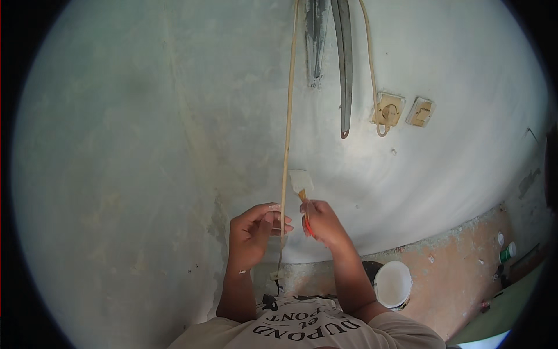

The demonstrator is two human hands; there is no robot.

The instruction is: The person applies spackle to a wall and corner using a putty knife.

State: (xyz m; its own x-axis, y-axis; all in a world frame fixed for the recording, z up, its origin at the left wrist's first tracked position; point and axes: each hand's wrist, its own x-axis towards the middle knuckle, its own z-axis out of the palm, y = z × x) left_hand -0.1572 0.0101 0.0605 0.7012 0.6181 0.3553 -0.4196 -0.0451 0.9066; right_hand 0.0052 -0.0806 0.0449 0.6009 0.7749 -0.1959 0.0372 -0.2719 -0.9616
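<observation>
Right hand (324,224) has its grip clamped on a flat white-headed tool (301,180) — head up against the pale wall (232,104) from this angle, just right of the hanging beige cord (289,116); left hand (250,231) is half-curled at that cord, can't tell if it's pinching; white bucket (393,284) sits lower right

Shirt (302,327): pale off-white cloth; large dark serif lettering (285,319) across the chest;
Sleeves (404,328): short, same pale cloth; forearms (353,270) bare;
Left hand (251,235): bare; whitish smudges (275,206) on the fingers;
Right hand (324,224): bare
</observation>
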